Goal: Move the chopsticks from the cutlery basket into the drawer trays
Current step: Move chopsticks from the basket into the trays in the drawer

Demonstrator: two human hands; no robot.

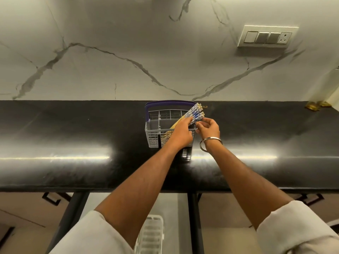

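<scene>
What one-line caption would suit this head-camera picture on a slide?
Left hand grips a bundle of chopsticks over the cutlery basket on a black counter; right hand reaches in.

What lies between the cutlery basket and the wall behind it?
In the head view, only a narrow strip of bare black countertop shows between the cutlery basket and the marble wall; nothing stands there.

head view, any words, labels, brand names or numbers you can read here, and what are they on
None can be read.
chopsticks: blue and white pattern on the upper ends, too blurred to tell whether it holds any writing.
cutlery basket: no label shows.
switch plate on the wall: no markings can be made out.
bangle on the right wrist: plain.
</scene>
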